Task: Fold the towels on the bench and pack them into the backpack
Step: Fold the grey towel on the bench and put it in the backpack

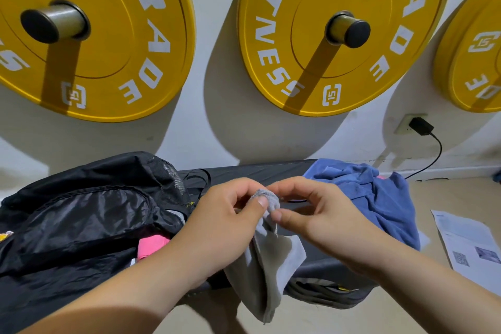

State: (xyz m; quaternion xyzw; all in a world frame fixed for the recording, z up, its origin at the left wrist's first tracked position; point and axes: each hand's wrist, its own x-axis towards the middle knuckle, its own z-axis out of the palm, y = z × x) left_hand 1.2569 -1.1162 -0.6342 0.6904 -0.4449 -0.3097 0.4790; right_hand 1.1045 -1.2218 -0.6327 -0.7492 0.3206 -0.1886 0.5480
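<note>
Your grey towel [271,260] hangs bunched and unfolded. Its top edge is gathered into a small wad, and the rest droops in loose folds past the front edge of the counter [252,169]. Your left grip [225,222] pinches that wad between thumb and curled fingers. Your right grip [322,217], just beside it, nips the same edge with thumb and forefinger, both wrists raised over the counter. Left of your grips the black backpack [81,219] lies open, a pink cloth [151,248] showing inside. To their right a blue towel [374,192] sits crumpled on the counter's end.
</note>
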